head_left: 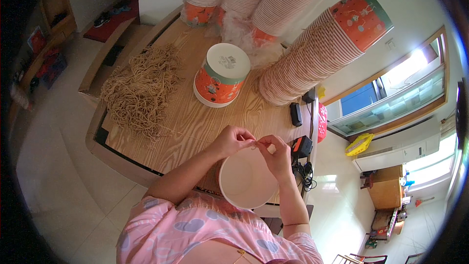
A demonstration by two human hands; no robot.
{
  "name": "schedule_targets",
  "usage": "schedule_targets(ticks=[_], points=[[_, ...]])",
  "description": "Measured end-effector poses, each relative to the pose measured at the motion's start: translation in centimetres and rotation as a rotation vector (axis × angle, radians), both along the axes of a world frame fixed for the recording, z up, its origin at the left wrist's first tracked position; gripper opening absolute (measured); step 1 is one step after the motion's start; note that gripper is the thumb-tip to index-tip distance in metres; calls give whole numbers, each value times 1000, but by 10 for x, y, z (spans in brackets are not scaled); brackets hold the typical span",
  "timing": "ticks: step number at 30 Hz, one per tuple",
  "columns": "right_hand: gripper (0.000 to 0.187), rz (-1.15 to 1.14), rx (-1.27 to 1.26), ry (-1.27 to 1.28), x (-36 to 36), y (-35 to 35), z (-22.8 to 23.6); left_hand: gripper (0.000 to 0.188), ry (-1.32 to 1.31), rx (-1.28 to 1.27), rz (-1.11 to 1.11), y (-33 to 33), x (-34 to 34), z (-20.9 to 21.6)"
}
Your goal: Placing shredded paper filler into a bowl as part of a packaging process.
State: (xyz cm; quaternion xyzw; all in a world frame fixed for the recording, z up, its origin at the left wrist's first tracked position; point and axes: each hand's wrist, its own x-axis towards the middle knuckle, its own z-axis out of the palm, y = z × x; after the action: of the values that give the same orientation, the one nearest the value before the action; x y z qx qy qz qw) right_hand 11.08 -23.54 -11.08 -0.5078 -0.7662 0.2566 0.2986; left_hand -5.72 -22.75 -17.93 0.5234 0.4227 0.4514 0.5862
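Observation:
A white-lined paper bucket stands open-end up at the table's near edge, close against my body. Over its far rim, my left hand pinches with thumb and forefinger. My right hand meets it there, fingertips pressed together almost touching the left ones. Between them shows a short bit of thin brown cord; most of it is hidden by the fingers. Farther off, an upside-down orange and green printed bucket rests on the table. To its left lies a loose heap of brown cords.
A tall leaning stack of nested buckets with cords along it stands at the right. Several plastic-wrapped stacks line the back of the wooden table. Black adapters and coiled cables lie along the right edge.

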Motion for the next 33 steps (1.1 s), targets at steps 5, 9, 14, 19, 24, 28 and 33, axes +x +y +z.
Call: schedule_targets(ticks=[5, 9, 14, 19, 24, 28, 33], points=[[9, 12, -1, -2, -3, -2, 3, 16, -103, -69, -25, 1, 0, -6], [9, 32, 49, 4, -3, -3, 5, 15, -180, -162, -43, 0, -3, 0], [10, 32, 101, -37, -2, -3, 4, 15, -230, -192, -45, 1, -2, -4], [8, 18, 94, -52, -2, -3, 2, 15, -238, -185, -39, 0, -3, -2], [9, 32, 113, -65, -4, -3, 3, 15, -237, -171, -37, 0, -3, -1], [9, 21, 103, -81, -3, -2, 2, 15, -142, -121, -17, 0, -1, -2], [9, 24, 103, -104, -2, -1, 1, 14, -73, -42, 7, 0, -1, -2]])
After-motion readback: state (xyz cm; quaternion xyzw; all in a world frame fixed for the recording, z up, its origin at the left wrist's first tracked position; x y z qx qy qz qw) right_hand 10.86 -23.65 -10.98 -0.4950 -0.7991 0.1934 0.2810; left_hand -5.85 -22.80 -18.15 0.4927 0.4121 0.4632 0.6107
